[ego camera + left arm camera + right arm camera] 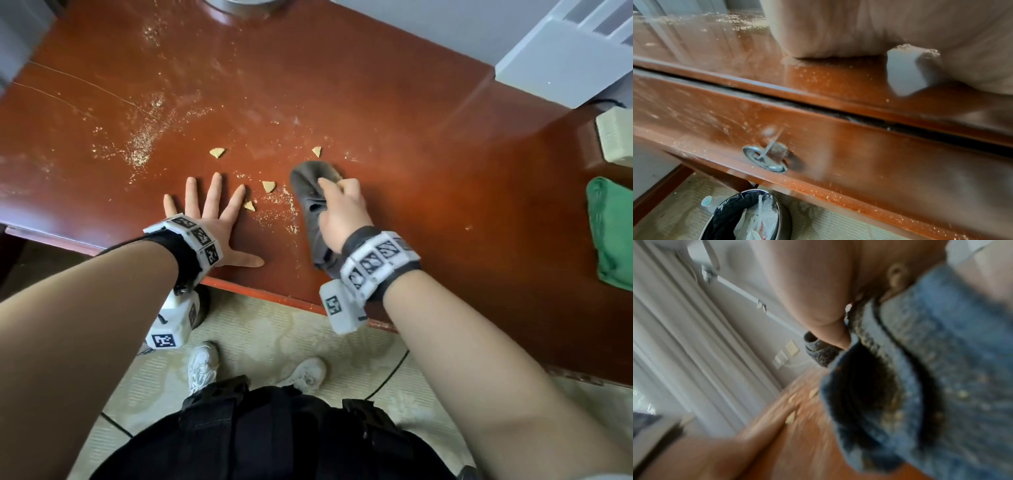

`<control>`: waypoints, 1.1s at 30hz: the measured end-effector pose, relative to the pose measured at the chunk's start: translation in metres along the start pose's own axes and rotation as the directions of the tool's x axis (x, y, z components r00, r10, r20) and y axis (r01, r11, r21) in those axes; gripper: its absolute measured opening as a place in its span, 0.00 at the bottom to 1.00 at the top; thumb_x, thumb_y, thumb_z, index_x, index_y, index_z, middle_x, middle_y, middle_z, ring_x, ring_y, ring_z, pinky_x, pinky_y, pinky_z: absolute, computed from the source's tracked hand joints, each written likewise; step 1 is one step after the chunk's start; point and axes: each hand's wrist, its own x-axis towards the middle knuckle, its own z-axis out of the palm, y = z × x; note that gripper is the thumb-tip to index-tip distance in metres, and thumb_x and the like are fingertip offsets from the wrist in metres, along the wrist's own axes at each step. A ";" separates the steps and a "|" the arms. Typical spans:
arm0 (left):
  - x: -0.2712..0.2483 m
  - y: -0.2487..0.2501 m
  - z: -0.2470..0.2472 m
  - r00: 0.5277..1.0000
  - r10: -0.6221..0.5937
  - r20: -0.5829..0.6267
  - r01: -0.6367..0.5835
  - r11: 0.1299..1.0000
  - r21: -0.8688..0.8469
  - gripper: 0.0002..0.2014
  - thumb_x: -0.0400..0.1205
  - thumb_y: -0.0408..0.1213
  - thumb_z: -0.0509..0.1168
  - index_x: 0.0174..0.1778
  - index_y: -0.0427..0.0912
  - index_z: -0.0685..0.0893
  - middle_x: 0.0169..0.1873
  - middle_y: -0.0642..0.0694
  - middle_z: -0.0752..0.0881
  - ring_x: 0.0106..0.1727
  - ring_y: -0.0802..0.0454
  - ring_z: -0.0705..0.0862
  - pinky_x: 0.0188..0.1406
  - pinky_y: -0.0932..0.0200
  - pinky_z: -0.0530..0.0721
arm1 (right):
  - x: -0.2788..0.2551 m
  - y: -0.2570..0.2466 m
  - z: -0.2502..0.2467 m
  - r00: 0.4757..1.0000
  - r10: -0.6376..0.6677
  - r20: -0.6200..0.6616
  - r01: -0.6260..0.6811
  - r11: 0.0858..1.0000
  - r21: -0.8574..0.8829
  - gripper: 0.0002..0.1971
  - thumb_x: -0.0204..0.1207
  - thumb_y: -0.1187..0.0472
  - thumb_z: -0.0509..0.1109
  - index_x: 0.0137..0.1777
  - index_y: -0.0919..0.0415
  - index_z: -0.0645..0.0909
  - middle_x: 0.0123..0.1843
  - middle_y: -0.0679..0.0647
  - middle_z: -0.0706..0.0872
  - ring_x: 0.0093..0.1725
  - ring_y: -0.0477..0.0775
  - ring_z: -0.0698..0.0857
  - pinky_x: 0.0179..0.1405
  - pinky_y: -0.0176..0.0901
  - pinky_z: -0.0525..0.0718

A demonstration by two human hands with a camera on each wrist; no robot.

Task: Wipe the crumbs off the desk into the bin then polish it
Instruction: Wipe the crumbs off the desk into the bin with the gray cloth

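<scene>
A reddish-brown desk [394,130] is strewn with fine crumbs [140,150] and a few triangular chip pieces [218,152]. My left hand [209,212] lies flat on the desk near its front edge, fingers spread, beside two chip pieces [269,186]. My right hand [337,212] grips a bunched dark grey cloth [310,192] pressed on the desk just right of them; the right wrist view shows the grey cloth [931,386] speckled with crumbs. A metal bin [748,217] with a black liner stands on the floor under the desk front.
A green cloth [609,233] lies at the desk's right edge, with a white device [561,58] and a pale box [615,140] behind it. A round metal base [239,7] stands at the back. The drawer front [818,146] has a metal ring handle [764,159].
</scene>
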 end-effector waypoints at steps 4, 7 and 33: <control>-0.001 0.000 0.002 1.000 -0.006 -0.017 0.006 1.000 -0.014 0.62 0.58 0.81 0.58 0.74 0.62 0.23 0.77 0.50 0.23 0.79 0.37 0.28 0.75 0.28 0.39 | 0.001 0.077 -0.058 0.933 0.211 -0.293 -0.202 0.978 0.059 0.25 0.80 0.70 0.55 0.78 0.58 0.65 0.74 0.60 0.62 0.70 0.63 0.70 0.75 0.47 0.65; 0.000 0.001 0.002 1.000 -0.015 -0.021 0.015 1.000 -0.018 0.62 0.57 0.81 0.57 0.75 0.62 0.23 0.77 0.50 0.23 0.79 0.37 0.29 0.75 0.28 0.40 | 0.000 0.151 -0.092 0.754 0.546 -0.364 -0.546 0.830 0.113 0.25 0.80 0.71 0.55 0.77 0.57 0.66 0.75 0.62 0.61 0.70 0.68 0.69 0.74 0.54 0.68; 0.005 0.015 -0.012 0.995 -0.096 -0.012 0.095 0.994 -0.051 0.65 0.54 0.82 0.57 0.74 0.61 0.22 0.77 0.49 0.24 0.80 0.34 0.31 0.75 0.26 0.45 | 0.013 0.154 -0.080 0.808 0.544 -0.227 -0.563 0.826 -0.026 0.26 0.81 0.68 0.53 0.77 0.50 0.64 0.78 0.58 0.60 0.73 0.68 0.65 0.73 0.59 0.67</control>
